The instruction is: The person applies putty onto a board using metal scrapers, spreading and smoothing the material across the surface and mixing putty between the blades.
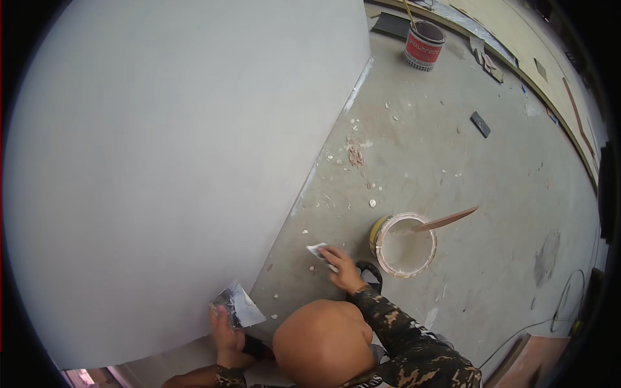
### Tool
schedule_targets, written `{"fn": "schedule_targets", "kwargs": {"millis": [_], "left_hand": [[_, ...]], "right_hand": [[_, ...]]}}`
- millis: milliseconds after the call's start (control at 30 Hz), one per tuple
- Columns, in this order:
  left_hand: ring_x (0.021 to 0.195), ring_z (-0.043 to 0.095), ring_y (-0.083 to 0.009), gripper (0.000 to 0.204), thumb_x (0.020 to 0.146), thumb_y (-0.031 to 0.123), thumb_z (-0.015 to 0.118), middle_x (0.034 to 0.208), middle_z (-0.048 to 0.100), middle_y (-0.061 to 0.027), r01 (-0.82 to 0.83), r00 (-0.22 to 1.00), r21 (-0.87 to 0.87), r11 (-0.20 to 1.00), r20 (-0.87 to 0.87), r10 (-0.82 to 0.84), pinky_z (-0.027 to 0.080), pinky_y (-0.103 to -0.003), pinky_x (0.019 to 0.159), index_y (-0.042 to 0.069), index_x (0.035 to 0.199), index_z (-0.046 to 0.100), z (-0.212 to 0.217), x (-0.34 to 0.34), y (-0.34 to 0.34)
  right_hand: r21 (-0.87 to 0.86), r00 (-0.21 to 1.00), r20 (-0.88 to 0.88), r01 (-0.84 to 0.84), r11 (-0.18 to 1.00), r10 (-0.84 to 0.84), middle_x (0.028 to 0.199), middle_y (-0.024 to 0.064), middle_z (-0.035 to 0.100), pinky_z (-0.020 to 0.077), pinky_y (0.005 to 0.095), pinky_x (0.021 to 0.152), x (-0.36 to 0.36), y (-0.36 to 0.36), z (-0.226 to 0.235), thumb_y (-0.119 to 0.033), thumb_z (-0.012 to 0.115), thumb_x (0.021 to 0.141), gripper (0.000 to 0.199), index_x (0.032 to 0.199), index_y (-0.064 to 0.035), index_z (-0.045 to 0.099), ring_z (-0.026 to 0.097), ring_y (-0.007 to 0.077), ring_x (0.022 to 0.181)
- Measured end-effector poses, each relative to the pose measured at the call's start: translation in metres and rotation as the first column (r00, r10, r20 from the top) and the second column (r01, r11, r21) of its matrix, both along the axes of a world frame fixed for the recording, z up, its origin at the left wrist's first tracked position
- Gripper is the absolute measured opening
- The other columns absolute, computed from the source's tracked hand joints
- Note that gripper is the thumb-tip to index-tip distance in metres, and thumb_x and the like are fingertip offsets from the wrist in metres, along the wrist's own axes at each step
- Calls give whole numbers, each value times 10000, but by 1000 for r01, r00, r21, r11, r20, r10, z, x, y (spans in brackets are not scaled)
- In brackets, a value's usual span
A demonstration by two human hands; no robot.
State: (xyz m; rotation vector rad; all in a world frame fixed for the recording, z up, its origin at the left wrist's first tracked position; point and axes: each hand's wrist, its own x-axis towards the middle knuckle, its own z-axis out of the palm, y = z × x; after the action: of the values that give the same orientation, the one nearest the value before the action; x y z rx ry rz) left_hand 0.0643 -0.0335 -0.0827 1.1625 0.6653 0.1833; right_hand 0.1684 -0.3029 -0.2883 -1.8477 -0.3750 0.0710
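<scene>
Paste-smeared plate (247, 309) sits at the lower edge of a large pale panel (181, 161), gripped by a crouching person's left hand (223, 328), its thumb over the near side and its other fingers mostly out of sight. Off to the right, the right hand (343, 268) is closed around a small flat scraper (316, 249) with a whitened face, held out over the grey concrete floor (491, 187); the grip looks like a pinch, though blur hides the exact finger placement. From where we stand, the likeliest mishap is a smear or gouge, should the plate's edge tip against the panel beside it. Loose crumbs (372, 203) litter the floor along the panel's foot, and grit picked up on the scraper could score a smooth coat. An open bucket (376, 244) stands close by the right forearm and a dark shoe (370, 274), where a careless elbow or foot might knock it; it holds pale, creamy material, and a wooden stick (453, 218) juts over its rim, easy to catch. Farther off stands a red-labelled tin (424, 57), open, a thin stick (409, 13) rising from it, its dark interior too shadowed to read.
</scene>
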Motion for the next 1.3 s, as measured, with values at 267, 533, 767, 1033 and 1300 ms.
{"fn": "schedule_targets", "kwargs": {"millis": [267, 533, 767, 1033, 1300], "left_hand": [[1057, 615, -215, 326, 1027, 235, 494, 1169, 599, -101, -21, 999, 21, 1000, 36, 20, 507, -374, 921, 41, 1286, 454, 9, -48, -7], [1067, 614, -220, 307, 1018, 186, 497, 1151, 613, -102, 2, 1000, 44, 999, 1, -2, 507, -380, 924, 15, 1272, 475, 21, -51, -25], [1090, 613, -209, 306, 1010, 180, 496, 1193, 622, -88, -56, 997, -84, 995, 44, 59, 493, -401, 954, 42, 1283, 509, 34, -19, -49], [1123, 597, -253, 339, 1013, 225, 460, 1242, 603, -79, -78, 987, -481, 873, 86, 136, 488, -441, 967, 78, 1317, 494, 27, 64, -116], [1058, 624, -183, 199, 1029, 230, 480, 1173, 608, -29, -22, 929, -297, 955, 347, 130, 544, -436, 870, 151, 1208, 515, 112, 50, -135]], "right_hand": [[-370, 898, 145, -340, 865, 415, 1366, 185, 461, 399, 442, 1046, -13, -113, -2, -80, 707, 644, 834, 1437, -176, 466, 488, 388, 1227], [-325, 915, 102, -341, 882, 391, 1418, 179, 432, 386, 442, 1081, 99, -164, -22, 5, 669, 639, 852, 1432, -248, 482, 453, 393, 1283], [-193, 957, 282, 132, 972, -74, 1303, 233, 533, 437, 433, 1012, 191, -169, 30, 107, 569, 681, 714, 1355, -129, 548, 535, 421, 1177], [81, 749, 542, -499, 863, 382, 1297, 193, 519, 483, 396, 953, 64, -43, 235, 187, 508, 657, 790, 1382, -127, 513, 545, 393, 1165], [-355, 739, 496, -306, 883, 456, 1307, 168, 524, 481, 397, 979, 54, -73, 254, 199, 500, 638, 739, 1286, -135, 624, 553, 368, 1148]]}}
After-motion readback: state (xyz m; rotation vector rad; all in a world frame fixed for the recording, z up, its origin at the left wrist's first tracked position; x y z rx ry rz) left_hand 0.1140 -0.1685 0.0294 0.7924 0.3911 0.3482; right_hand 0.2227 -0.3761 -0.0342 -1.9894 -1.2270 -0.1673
